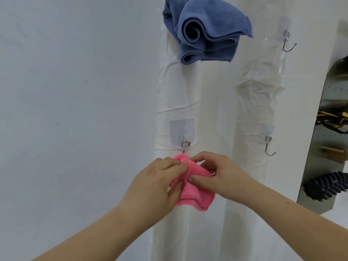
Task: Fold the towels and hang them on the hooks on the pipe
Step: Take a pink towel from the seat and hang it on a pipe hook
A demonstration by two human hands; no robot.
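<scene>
Both my hands, left hand (160, 182) and right hand (219, 176), pinch the pink towel (190, 196); the hook (186, 144) sits just above, nearer my left.

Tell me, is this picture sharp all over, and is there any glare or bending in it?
Head view: even, soft light with faint shadows; the two hands and folded pink cloth towel are sharp; the dark objects on the metal shelf at the right edge are smeared; the clear wrap on the right white pipe shines slightly; the wide lens makes both pipes lean.
</scene>
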